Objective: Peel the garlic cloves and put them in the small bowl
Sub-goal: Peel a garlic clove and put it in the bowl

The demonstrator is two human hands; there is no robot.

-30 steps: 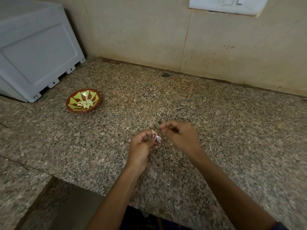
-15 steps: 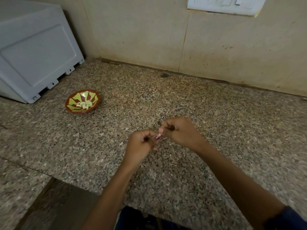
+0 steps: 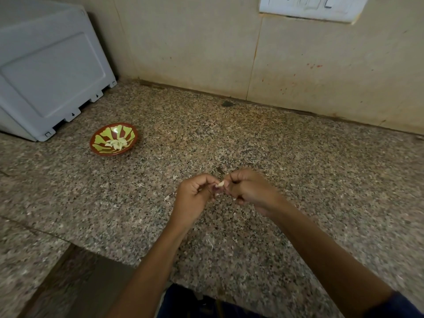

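No legible text is showing. Small dark marks on the grey appliance's (image 3: 52, 72) lower tabs and on the wall switch plate (image 3: 309, 6) are reading as unclear.

Speckled granite bench (image 3: 298, 157); beige tiled wall (image 3: 195, 42), stained; white switch plate (image 3: 309, 6); grey appliance (image 3: 46, 70), left.

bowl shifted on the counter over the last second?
No. The small bowl sits the same way beside the foot of the grey appliance; its slight drift in the picture matches the appliance's, so the camera moved.
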